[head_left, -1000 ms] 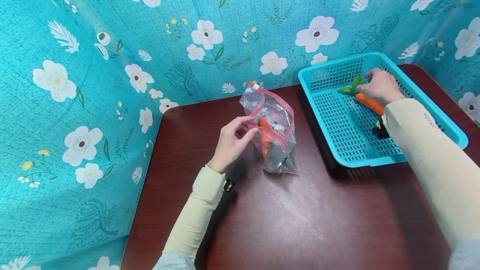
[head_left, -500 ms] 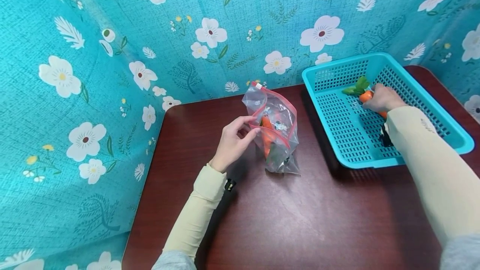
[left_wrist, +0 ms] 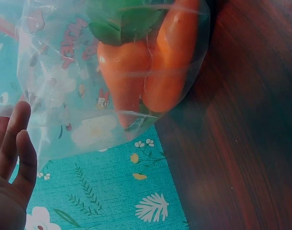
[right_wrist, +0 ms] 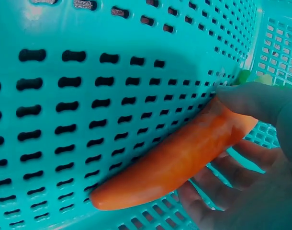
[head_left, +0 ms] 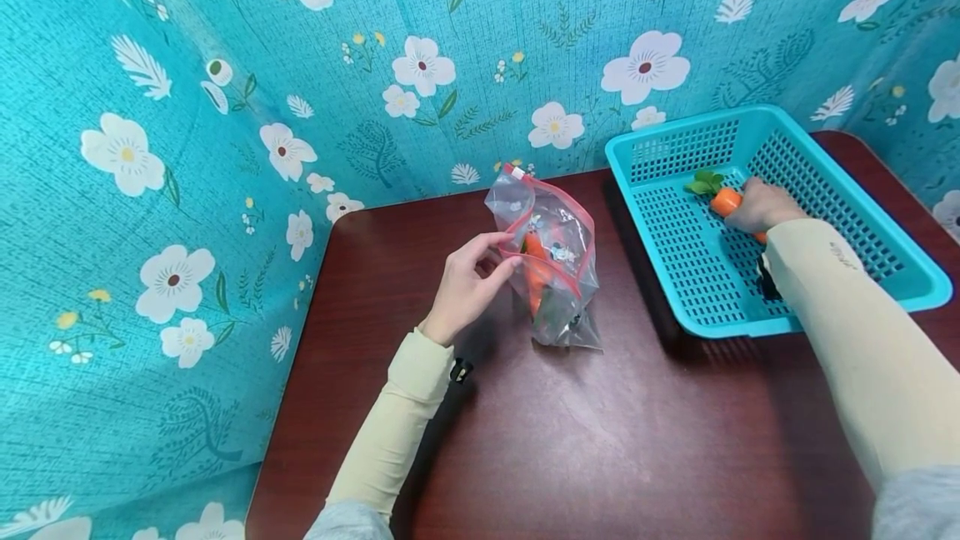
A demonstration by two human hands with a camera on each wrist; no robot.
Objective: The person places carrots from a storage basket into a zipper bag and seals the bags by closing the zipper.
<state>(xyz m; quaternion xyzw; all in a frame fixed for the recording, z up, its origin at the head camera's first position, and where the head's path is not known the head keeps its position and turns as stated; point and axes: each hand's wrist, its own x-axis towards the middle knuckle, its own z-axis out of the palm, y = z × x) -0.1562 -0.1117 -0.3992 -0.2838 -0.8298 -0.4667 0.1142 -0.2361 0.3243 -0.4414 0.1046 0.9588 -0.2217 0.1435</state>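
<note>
My left hand (head_left: 465, 286) pinches the red-edged mouth of a clear zip bag (head_left: 555, 215) on the table, and the mouth gapes. Two orange carrots show through the plastic in the left wrist view; the nearer carrot (left_wrist: 124, 72) has green leaves by its thick end. Over in the blue-green basket (head_left: 675, 244), my right hand (head_left: 767, 207) grips a carrot (head_left: 726, 202) with a leafy top. Seen from the right wrist, this carrot (right_wrist: 170, 158) lies between thumb and fingers near its thick end, its tapered tip toward the perforated plastic. The palm hides part of it.
The basket stands at the right of the dark red-brown table (head_left: 585, 432), its raised rim around the right hand. A turquoise flowered cloth (head_left: 465, 73) hangs behind and along the left side.
My right hand has come down onto the carrot in the basket and now holds it; its leafy end has shifted slightly. The left hand keeps its pinch on the bag.
</note>
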